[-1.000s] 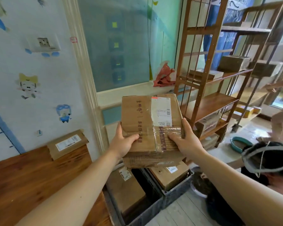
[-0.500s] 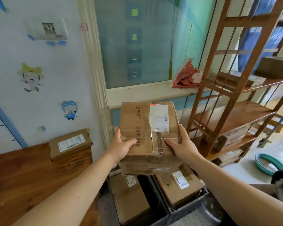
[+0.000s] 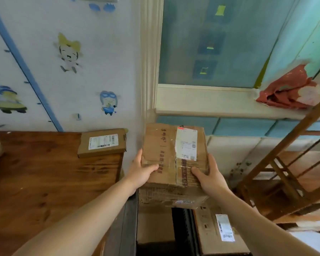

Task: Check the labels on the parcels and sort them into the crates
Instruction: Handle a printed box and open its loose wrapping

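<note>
I hold a worn brown cardboard parcel (image 3: pixel 163 156) in front of me, its white shipping label (image 3: pixel 186 143) facing up. My left hand (image 3: pixel 141 171) grips its left near edge with the thumb on top. My right hand (image 3: pixel 209 174) grips the right near edge the same way. Below the parcel stand dark crates (image 3: pixel 181 228) on the floor. A parcel (image 3: pixel 153 226) lies in the left crate. Another parcel with a white label (image 3: pixel 224 231) lies in the right crate.
A flat labelled parcel (image 3: pixel 102 142) lies at the far corner of the wooden table (image 3: pixel 44 182) on my left. A wooden shelf rack (image 3: pixel 288 163) stands at the right. A red cloth (image 3: pixel 292 91) lies on the window sill.
My view has swung left and down, so the shelf rack slid toward the right edge. The parcel is lower, closer above the crates. Both hands keep the same grip.
</note>
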Demonstrator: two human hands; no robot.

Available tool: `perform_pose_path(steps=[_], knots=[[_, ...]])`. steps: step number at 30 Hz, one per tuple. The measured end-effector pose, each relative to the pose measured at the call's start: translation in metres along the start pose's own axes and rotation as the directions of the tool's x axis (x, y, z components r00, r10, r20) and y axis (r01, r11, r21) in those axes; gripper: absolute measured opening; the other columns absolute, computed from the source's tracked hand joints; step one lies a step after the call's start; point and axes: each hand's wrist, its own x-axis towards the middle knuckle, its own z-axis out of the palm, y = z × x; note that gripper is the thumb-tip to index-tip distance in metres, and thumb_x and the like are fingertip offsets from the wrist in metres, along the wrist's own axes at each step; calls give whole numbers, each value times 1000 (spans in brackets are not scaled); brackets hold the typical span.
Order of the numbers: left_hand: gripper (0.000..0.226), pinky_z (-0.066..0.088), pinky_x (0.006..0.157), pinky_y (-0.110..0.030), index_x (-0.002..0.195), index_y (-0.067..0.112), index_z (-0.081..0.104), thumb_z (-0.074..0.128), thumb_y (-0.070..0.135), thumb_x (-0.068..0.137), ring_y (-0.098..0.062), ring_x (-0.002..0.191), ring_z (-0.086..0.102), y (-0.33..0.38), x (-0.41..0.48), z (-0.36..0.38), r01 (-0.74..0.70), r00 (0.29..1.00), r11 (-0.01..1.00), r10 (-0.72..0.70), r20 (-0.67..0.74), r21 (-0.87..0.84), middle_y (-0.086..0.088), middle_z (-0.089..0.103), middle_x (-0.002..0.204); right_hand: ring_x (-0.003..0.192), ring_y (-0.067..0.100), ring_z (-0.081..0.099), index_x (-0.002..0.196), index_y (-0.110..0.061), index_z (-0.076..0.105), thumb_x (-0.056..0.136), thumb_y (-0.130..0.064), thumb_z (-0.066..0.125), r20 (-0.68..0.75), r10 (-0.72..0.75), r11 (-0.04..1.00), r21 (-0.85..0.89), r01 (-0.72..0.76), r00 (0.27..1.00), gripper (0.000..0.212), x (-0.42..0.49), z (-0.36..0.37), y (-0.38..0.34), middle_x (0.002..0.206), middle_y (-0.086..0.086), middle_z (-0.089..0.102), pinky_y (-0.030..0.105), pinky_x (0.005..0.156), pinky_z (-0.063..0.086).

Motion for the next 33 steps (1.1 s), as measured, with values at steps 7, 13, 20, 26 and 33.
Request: perform_pose_path(steps=[7, 13, 20, 26, 33], knots=[[75, 39, 108, -42, 153, 35, 21, 65, 25, 93, -12, 114, 49, -40, 42, 35, 110, 982, 994, -108, -155, 0, 11, 52, 132, 96, 12, 61, 151, -47, 7, 94, -41, 61, 143, -8, 1000, -8, 9, 990, 79, 70, 20, 50, 120, -11, 59, 30, 77, 51], [76, 33, 111, -47, 155, 40, 9, 57, 24, 98, -18, 135, 40, -125, 84, 63, 225, 956, 974, -214, -198, 31, 11, 41, 146, 103, 10, 49, 154, -45, 4, 94, -38, 62, 207, 57, 998, 17, -62, 977, 83, 111, 67, 130, 124, -11, 51, 34, 95, 44], [70, 34, 111, -51, 154, 38, 14, 54, 22, 99, -18, 136, 40, -234, 127, 71, 294, 934, 956, -285, -216, 9, 9, 44, 144, 120, 18, 55, 154, -46, 0, 91, -47, 63, 255, 100, 995, -10, -101, 962, 89, 146, 148, 220, 143, -6, 48, 37, 99, 47], [71, 37, 111, -53, 150, 38, 20, 61, 21, 94, -19, 135, 43, -317, 158, 76, 281, 928, 959, -263, -262, 32, 6, 47, 142, 127, 20, 50, 154, -44, -1, 90, -47, 63, 268, 114, 993, -44, -106, 957, 91, 175, 208, 280, 148, -6, 43, 45, 105, 44], [74, 43, 106, -56, 139, 51, 27, 71, 23, 86, -15, 129, 48, -394, 181, 85, 270, 927, 961, -244, -286, 56, 13, 51, 134, 132, 18, 44, 156, -39, 0, 92, -42, 64, 246, 107, 994, -28, -104, 963, 90, 181, 248, 340, 152, -6, 35, 40, 106, 41]])
